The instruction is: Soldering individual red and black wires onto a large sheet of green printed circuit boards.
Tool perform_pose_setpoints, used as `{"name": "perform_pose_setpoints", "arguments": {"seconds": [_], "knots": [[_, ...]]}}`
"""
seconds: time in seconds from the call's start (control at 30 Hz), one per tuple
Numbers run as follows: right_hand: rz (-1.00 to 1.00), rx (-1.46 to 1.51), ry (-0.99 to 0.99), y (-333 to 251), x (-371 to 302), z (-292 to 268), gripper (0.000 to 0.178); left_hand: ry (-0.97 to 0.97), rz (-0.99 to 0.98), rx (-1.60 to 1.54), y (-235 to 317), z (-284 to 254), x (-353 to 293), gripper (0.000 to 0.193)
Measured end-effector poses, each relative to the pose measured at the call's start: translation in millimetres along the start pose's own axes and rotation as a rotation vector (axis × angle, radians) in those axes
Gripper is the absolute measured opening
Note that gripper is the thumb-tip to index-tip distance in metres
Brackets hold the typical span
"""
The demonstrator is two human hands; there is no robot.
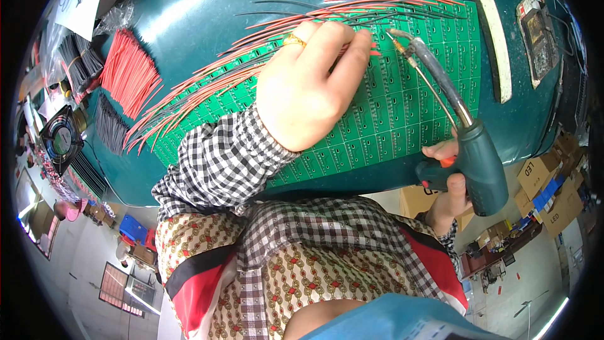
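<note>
My left hand [308, 85] reaches over a large green panel of circuit boards [371, 138], its fingers closed in a pinch. Short red wire ends [375, 50] show beside the fingertips, though the grip itself is mostly hidden. In my right hand [452, 196] is a dark green soldering gun [487, 170], held by its handle with fingers around the red trigger. Its bent metal barrel and thin feed tube run up to a tip [393, 33] just right of my left fingertips. Red and black wires [207, 88] lie in rows along the panel's far and left parts.
Bundles of red wires [129, 72] and black wires [110, 126] lie on the dark green table at left, near a small black fan [61, 138]. A pale curved strip [491, 25] and a soldering stand [536, 38] are at right. Cardboard boxes [553, 182] stand beyond the table.
</note>
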State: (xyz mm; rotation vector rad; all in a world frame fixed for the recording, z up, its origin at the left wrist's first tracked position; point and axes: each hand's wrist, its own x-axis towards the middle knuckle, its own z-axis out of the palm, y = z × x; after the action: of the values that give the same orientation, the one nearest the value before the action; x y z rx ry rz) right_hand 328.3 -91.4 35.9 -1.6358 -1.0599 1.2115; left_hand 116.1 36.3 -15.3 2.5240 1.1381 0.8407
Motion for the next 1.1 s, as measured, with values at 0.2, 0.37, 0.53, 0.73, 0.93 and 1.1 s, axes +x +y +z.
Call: {"name": "perform_pose_setpoints", "arguments": {"seconds": [0.2,0.37,0.53,0.73,0.93,1.1], "knots": [[-0.032,0.069,0.096,-0.3,-0.1,-5.5,0.066,0.006,-0.044,-0.127,-3.1,-3.6,4.4,0.031],[-0.095,0.116,0.243,-5.8,7.7,-21.1,0.074,0.018,-0.004,-0.135,3.1,-4.9,19.5,0.033],[-0.075,0.078,0.224,-5.0,6.3,-16.5,0.073,-0.002,-0.037,-0.092,3.9,11.6,8.8,0.035],[-0.049,0.11,0.163,-3.9,6.0,-12.4,0.067,-0.012,-0.023,-0.103,3.1,6.0,11.9,0.036],[-0.104,0.038,0.075,-1.7,1.0,-4.0,0.065,0.002,-0.005,-0.142,-2.6,-0.3,7.2,0.036],[-0.13,0.024,0.035,2.2,0.6,-3.2,0.062,-0.035,-0.024,-0.117,-2.1,0.2,6.6,0.035]]}}
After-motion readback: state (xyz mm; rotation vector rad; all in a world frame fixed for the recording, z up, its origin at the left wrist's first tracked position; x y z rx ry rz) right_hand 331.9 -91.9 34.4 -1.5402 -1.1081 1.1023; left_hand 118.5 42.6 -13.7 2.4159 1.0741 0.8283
